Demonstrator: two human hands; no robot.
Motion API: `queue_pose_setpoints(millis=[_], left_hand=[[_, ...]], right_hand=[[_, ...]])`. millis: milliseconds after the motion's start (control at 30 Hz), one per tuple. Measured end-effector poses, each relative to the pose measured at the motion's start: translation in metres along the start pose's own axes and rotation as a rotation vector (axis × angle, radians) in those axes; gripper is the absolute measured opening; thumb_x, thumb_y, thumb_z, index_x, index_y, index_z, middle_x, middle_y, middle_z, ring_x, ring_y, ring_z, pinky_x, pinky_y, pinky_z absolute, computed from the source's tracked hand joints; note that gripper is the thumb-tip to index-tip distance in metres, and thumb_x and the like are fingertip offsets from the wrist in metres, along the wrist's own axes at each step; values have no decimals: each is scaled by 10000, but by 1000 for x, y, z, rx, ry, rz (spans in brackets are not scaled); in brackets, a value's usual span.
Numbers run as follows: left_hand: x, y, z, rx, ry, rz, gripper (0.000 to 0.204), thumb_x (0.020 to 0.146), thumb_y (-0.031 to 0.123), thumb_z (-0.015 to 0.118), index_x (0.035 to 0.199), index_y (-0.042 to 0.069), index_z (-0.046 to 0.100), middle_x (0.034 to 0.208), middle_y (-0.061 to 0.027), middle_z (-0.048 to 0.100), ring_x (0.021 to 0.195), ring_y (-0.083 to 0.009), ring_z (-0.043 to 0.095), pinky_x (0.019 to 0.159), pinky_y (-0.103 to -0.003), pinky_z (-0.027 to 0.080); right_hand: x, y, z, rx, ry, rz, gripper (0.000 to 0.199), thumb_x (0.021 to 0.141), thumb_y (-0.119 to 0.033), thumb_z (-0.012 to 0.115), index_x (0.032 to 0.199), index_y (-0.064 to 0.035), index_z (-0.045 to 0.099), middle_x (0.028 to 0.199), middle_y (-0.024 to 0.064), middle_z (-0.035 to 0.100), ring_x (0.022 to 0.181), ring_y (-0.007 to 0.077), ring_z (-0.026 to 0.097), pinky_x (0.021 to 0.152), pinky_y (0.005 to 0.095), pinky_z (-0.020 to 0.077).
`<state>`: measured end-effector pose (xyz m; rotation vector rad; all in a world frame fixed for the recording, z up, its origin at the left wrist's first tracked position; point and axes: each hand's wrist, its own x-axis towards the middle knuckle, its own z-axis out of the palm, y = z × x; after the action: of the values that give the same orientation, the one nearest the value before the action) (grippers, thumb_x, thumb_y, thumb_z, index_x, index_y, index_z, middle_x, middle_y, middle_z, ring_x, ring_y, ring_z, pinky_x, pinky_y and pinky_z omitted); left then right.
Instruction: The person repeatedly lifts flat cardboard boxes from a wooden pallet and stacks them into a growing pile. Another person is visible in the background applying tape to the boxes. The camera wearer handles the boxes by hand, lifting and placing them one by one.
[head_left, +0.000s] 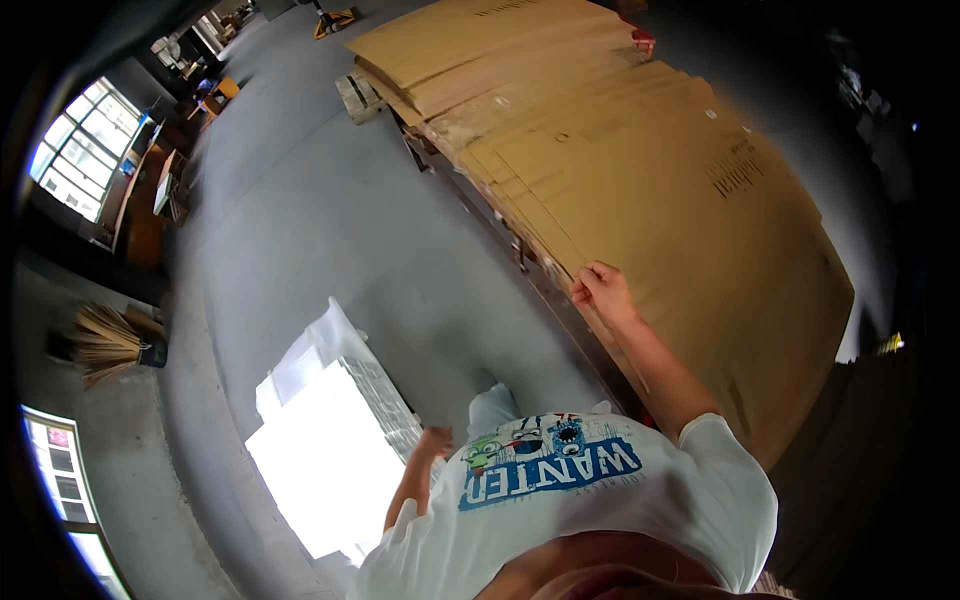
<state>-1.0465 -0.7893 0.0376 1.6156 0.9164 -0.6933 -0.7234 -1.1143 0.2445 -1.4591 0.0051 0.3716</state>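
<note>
A broad stack of brown cardboard sheets [640,190] lies to the right, with dark print on its top sheet. At the stack's near left edge my right hand [602,288] is closed, its fingers pinched on the rim of a cardboard sheet. A thin straight line runs along the cardboard from the fingertips toward the far end. My left hand [436,442] hangs low beside a stack of white sheets [330,460] on the floor. It is small and blurred, so its fingers and any contact with that stack cannot be made out.
Grey concrete floor [290,210] stretches between the two stacks. Past the cardboard's far left corner is a wooden pallet piece [360,96]. A bundle of thin sticks [105,345] stands against the left wall, and a yellow pallet-jack-like base [335,22] is far off.
</note>
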Motion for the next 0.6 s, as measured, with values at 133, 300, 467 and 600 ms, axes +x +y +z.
queue_pose_setpoints(millis=[133, 300, 467, 600], left_hand=[[74, -17, -56, -200, -47, -101, 128, 883, 173, 568, 848, 49, 567, 768, -76, 574, 594, -171, 551, 453, -288, 397], [135, 5, -181, -992, -137, -344, 156, 868, 172, 571, 761, 88, 495, 636, -44, 495, 461, -161, 469, 369, -293, 304], [188, 144, -289, -495, 290, -220, 163, 848, 231, 532, 775, 95, 582, 650, -15, 561, 482, -137, 519, 422, -284, 354], [277, 194, -363, 671, 431, 938, 249, 870, 246, 539, 857, 9, 615, 719, -72, 619, 635, -155, 602, 556, -311, 454]], right_hand=[[133, -44, 111, -81, -81, 60, 174, 897, -180, 531, 872, -21, 596, 713, 71, 623, 534, 116, 580, 497, 232, 492], [319, -101, 251, -70, -192, -25, 173, 897, -191, 523, 906, -27, 579, 730, 76, 627, 548, 124, 597, 483, 253, 503], [528, -129, 309, -24, 14, -29, 293, 894, -336, 569, 970, -53, 557, 728, 68, 617, 590, 161, 620, 501, 302, 533], [660, -167, 348, 152, 180, 170, 374, 877, -389, 588, 1008, -42, 542, 690, 110, 603, 525, 190, 606, 438, 320, 519]])
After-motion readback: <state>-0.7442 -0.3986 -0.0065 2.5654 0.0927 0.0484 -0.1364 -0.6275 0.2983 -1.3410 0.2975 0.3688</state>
